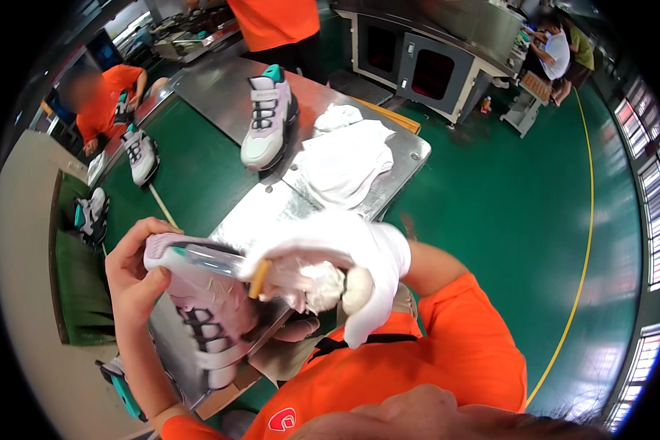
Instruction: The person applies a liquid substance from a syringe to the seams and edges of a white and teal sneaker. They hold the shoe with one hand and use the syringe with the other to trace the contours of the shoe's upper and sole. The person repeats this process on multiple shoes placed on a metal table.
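I judge the sneaker (213,290) light and soft, best held where my left hand (133,282) clamps its toe, right hand (337,249) gripping a clear yellow-banded tool (216,259)

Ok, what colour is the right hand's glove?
The glove is white; it shows best in the head view.

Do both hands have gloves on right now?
No, only the right hand wears a white glove; the left hand, holding the shoe by its toe, is bare.
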